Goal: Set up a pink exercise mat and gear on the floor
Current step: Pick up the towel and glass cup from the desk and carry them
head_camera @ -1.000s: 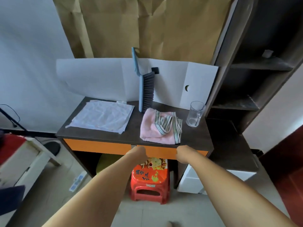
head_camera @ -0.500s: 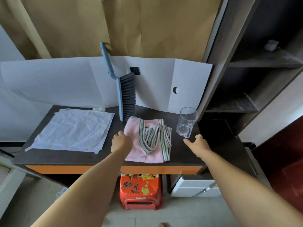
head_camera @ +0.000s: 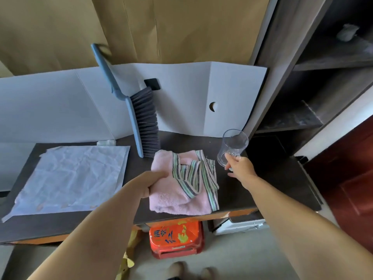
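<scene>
A folded pink towel [head_camera: 177, 197] with a striped green and grey border lies on the dark desk [head_camera: 238, 190]. My left hand [head_camera: 150, 183] grips the towel's left edge, fingers tucked under the cloth. My right hand [head_camera: 239, 166] holds the handle of a clear glass mug [head_camera: 232, 146], which is tilted and lifted off the desk just right of the towel. No pink exercise mat is in view.
A blue hand brush [head_camera: 139, 118] leans on white card behind the towel. A crumpled white sheet [head_camera: 74, 174] covers the desk's left half. A red plastic stool [head_camera: 175, 237] stands under the desk. Dark shelves [head_camera: 314, 110] rise on the right.
Both hands reached forward from the desk's front edge. My left hand took hold of the pink towel and my right hand closed on the mug handle and tipped the mug up.
</scene>
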Action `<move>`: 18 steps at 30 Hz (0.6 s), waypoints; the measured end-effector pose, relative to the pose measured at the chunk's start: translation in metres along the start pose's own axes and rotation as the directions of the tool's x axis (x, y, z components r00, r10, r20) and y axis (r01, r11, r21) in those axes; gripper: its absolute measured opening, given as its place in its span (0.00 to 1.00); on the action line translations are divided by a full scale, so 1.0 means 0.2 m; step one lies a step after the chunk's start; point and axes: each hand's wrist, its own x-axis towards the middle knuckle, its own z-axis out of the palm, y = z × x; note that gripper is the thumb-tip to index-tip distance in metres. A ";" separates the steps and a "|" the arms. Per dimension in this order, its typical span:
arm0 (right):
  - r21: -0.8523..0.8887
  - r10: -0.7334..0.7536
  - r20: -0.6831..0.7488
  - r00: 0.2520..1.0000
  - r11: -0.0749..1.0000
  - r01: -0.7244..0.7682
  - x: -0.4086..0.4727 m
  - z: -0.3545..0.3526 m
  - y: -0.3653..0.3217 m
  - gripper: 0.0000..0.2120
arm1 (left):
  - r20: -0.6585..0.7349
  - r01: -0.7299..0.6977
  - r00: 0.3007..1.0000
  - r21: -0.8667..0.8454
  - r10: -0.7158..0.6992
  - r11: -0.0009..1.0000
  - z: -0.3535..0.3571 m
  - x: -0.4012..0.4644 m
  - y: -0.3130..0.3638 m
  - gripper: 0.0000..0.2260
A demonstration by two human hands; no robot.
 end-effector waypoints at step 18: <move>0.088 0.116 -0.509 0.853 0.993 -0.083 -0.58 -0.40 0.24 0.24 | 0.518 -0.547 0.779 0.284 0.354 0.788 0.64 -0.26 0.46 0.17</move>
